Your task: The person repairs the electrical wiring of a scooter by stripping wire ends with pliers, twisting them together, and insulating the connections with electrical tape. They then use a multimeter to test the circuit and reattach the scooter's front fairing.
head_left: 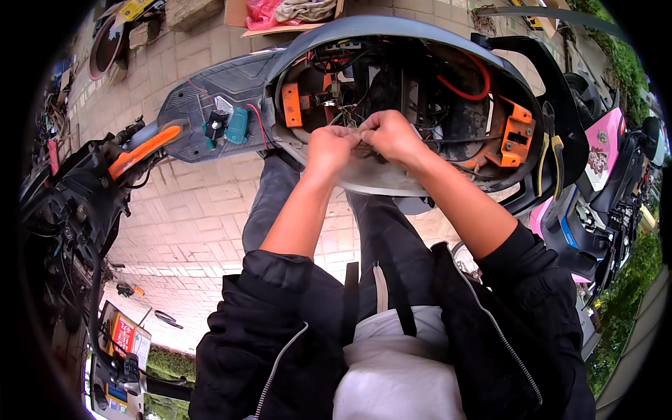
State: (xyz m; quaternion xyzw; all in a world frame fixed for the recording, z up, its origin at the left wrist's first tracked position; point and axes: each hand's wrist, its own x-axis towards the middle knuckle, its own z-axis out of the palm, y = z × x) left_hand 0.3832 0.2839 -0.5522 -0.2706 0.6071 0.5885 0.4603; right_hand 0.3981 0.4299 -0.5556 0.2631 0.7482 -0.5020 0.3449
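Note:
My left hand and my right hand meet with pinched fingers over the open body compartment of a scooter, at small wires; exactly what is between the fingertips is hard to make out. Orange metal brackets sit at the left and right of the compartment, and a thick red cable loops at its upper right. Yellow-handled pliers hang at the right edge. On the footboard lie a teal tool and small dark parts.
Handlebars and an orange fork part stand at the left. A cardboard box with pink bubble wrap is at the top. Pink scooters crowd the right. My legs stand on pale paving.

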